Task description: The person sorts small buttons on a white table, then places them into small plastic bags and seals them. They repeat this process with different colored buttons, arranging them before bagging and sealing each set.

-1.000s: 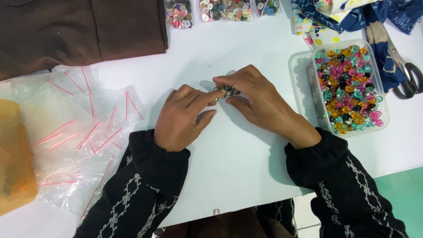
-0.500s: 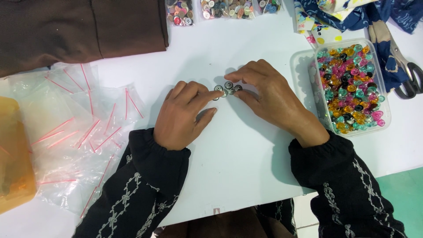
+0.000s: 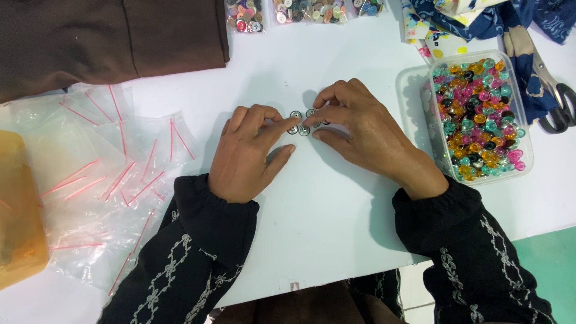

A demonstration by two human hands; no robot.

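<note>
The left hand [image 3: 249, 153] rests flat on the white table [image 3: 336, 234], its fingers close together, the index fingertip touching the small cluster of grey buttons [image 3: 302, 122]. The right hand [image 3: 366, 135] lies just beside, fingers narrow, index and thumb tips on both sides of the same buttons. The buttons lie on the table between both hands' fingertips. Further right stands a clear box of coloured buttons [image 3: 477, 114].

The right hand [image 3: 366, 135] covers part of the small buttons [image 3: 300, 122], so their count stays unclear. At nine o'clock the orange container [image 3: 18, 210] is cut off; at two o'clock the scissors [image 3: 555, 90] too.
</note>
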